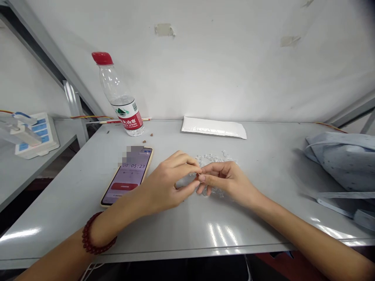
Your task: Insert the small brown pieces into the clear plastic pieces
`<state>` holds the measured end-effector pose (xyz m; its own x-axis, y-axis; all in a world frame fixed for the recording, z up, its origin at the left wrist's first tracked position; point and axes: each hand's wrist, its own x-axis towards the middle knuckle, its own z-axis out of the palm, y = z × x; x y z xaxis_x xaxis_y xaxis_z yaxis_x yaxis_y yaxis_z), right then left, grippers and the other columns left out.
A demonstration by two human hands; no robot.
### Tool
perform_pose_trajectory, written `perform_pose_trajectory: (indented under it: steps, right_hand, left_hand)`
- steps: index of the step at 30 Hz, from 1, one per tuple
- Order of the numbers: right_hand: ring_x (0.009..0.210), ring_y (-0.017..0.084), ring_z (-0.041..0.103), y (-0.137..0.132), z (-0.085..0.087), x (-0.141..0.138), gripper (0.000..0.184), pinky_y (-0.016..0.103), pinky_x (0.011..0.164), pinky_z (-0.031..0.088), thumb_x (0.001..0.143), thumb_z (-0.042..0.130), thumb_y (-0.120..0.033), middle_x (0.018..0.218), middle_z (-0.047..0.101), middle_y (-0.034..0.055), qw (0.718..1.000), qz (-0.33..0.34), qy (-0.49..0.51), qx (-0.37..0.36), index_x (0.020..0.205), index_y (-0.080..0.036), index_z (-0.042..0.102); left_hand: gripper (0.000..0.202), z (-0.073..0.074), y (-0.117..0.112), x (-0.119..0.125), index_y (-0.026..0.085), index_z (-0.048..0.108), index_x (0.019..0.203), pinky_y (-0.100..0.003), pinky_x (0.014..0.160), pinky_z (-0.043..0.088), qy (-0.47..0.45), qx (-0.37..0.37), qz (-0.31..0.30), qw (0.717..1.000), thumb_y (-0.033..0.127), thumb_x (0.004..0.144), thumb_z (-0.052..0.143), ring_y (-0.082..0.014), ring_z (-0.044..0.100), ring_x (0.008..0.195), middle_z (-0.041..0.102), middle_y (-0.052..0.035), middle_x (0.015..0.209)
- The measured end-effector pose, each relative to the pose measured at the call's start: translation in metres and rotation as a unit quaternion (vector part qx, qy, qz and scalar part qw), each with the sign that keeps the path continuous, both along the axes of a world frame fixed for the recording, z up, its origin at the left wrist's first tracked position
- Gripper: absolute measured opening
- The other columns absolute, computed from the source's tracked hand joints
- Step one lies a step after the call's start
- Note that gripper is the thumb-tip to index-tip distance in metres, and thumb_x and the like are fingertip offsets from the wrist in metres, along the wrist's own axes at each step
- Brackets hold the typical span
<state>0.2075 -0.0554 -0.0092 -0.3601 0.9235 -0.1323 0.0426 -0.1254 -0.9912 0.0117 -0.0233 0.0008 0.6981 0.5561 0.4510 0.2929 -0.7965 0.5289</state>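
00:05:23 in dark digits on the phone (pixel 129 176), left of centre in the frame, characters too small for me to read on its red button (pixel 124 186), "山泉" and "SPRING" on the label (pixel 129 114) of the bottle (pixel 113 84), upper left.

A red-capped water bottle (pixel 129 114) stands on the table (pixel 170 234) at upper left, above a phone (pixel 130 175) reading 00:05:23. A white packet (pixel 213 127) lies upper centre, a pale blue bag (pixel 345 160) far right, a power strip (pixel 52 142) far left.
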Motion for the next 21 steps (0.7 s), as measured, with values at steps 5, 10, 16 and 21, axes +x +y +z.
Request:
perform_pose_trajectory:
  steps: [5, 10, 16, 21]
  right_hand:
    - [0.068, 0.01, 0.063, 0.0, 0.0, 0.0, 0.021, 0.024, 0.065, 0.052, 0.083, 0.066, -0.034, 0.083, 0.072, 0.005, 1.0, 0.014, 0.004, -0.002, 0.09, -0.016, 0.072]
    - [0.067, 0.01, 0.063, 0.0, -0.001, -0.004, 0.021, 0.024, 0.066, 0.052, 0.083, 0.066, -0.034, 0.081, 0.071, 0.0038, 1.0, 0.021, -0.016, -0.004, 0.09, -0.016, 0.072]
    - [0.08, 0.016, 0.067, 0.007, -0.003, 0.0, 0.021, 0.031, 0.075, 0.052, 0.083, 0.065, -0.036, 0.085, 0.072, 0.0064, 0.994, -0.047, -0.077, 0.054, 0.088, -0.015, 0.068]
    - [0.08, 0.017, 0.066, 0.012, -0.001, 0.006, 0.017, 0.028, 0.067, 0.05, 0.085, 0.062, -0.034, 0.085, 0.071, 0.0045, 0.965, -0.095, -0.174, 0.172, 0.088, -0.018, 0.067]
  left_hand:
    - [0.005, -0.011, -0.001, 0.004, 0.016, 0.057, 0.09, -0.029, 0.072, 0.046, 0.01, 0.077, 0.007, 0.997, 0.015, 0.086, 0.059, -0.0168, 0.051, 0.083, 0.061, -0.0044, 0.087]
    - [0.004, -0.008, -0.005, 0.005, 0.016, 0.058, 0.085, -0.028, 0.07, 0.045, 0.032, 0.097, 0.017, 0.995, 0.011, 0.086, 0.057, -0.0166, 0.052, 0.08, 0.061, -0.0038, 0.083]
    - [0.021, 0.017, 0.019, -0.033, 0.016, 0.06, 0.093, -0.036, 0.076, 0.045, 0.244, 0.05, 0.165, 0.954, 0.035, 0.091, 0.052, -0.025, 0.059, 0.088, 0.066, -0.0077, 0.095]
    - [0.019, 0.018, 0.043, -0.073, 0.018, 0.056, 0.088, -0.035, 0.063, 0.04, 0.26, -0.013, 0.307, 0.915, 0.028, 0.091, 0.041, -0.0272, 0.06, 0.071, 0.067, -0.0087, 0.083]
